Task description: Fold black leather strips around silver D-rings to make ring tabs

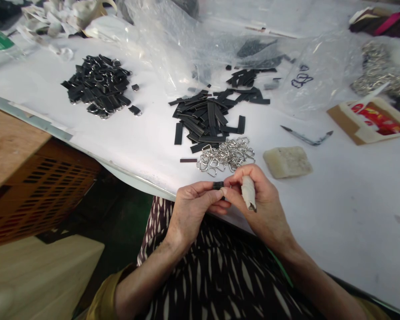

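Note:
At the table's front edge, my left hand (195,202) pinches a short black strip (218,185) that looks folded. My right hand (258,200) closes on the same strip with thumb and fingertips. A stubby tool wrapped in whitish tape (248,193) is also tucked in my right hand, its dark end pointing toward me. Just beyond my fingers lies a heap of silver D-rings (225,153). Behind it is a loose pile of flat black strips (206,115). Whether a ring sits inside the held strip is hidden by my fingers.
Black strips looped on rings form a pile (98,86) at the left. A yellowish block (287,162), tweezers (307,136) and an open carton (356,124) lie to the right. Clear plastic bags (176,44) spread across the back. An orange crate (60,182) stands below left.

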A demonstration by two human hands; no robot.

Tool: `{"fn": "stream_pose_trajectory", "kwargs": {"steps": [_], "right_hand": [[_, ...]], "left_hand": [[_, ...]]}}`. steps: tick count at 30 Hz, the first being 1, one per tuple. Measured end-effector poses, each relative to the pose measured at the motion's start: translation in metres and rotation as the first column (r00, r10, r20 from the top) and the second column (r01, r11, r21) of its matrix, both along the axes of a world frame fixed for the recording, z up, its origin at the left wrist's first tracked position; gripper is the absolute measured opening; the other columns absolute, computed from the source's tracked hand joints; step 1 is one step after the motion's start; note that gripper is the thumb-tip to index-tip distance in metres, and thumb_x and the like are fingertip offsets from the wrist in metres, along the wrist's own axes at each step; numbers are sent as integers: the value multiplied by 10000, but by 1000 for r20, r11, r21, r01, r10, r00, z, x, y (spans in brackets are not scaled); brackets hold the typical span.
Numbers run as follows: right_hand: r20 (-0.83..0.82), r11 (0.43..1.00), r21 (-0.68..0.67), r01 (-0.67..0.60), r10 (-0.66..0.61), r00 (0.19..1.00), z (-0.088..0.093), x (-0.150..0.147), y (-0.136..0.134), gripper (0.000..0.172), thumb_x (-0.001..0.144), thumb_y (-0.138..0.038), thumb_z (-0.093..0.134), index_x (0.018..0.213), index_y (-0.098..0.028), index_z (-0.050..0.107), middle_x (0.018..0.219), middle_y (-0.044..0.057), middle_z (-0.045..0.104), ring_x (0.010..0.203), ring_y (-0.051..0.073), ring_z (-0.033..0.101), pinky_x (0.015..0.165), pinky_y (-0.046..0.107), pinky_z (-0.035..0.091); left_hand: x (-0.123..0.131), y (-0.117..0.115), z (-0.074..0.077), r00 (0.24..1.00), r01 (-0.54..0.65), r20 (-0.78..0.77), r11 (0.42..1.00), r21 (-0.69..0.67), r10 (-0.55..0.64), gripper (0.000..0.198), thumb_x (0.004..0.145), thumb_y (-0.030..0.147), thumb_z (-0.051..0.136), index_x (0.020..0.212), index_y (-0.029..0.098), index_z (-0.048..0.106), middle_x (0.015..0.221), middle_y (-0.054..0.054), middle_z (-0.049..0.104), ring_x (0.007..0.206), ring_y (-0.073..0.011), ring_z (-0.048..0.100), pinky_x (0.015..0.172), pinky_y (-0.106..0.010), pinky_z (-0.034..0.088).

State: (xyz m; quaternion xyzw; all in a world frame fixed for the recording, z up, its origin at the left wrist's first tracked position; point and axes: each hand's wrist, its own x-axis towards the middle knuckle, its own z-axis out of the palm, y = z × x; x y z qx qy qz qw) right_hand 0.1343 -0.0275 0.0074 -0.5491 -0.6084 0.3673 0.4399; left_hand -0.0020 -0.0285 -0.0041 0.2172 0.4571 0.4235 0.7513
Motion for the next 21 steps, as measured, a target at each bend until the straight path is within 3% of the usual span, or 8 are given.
{"fn": "stream_pose_trajectory", "kwargs": {"steps": [7, 21], "right_hand": [[11, 1000, -8, 6, -6, 1000, 2, 1, -1, 146, 794, -103, 616, 832, -207, 520, 801, -11, 613, 682, 124, 573, 580, 208, 484], [31, 1000, -28, 10, -9, 999, 3, 1, -3, 147, 811, -102, 602, 825, -211, 504, 779, -19, 594, 673, 124, 556, 564, 210, 452]], "left_hand": [[0, 0, 0, 998, -46, 31, 998, -34, 47, 78, 697, 149, 724, 717, 116, 656, 636, -41, 700, 551, -155, 674, 545, -205, 558], [0, 2, -2, 999, -29, 14, 999, -36, 30, 76, 719, 154, 711, 725, 108, 651, 637, -32, 692, 547, -151, 675, 537, -202, 564]]}}
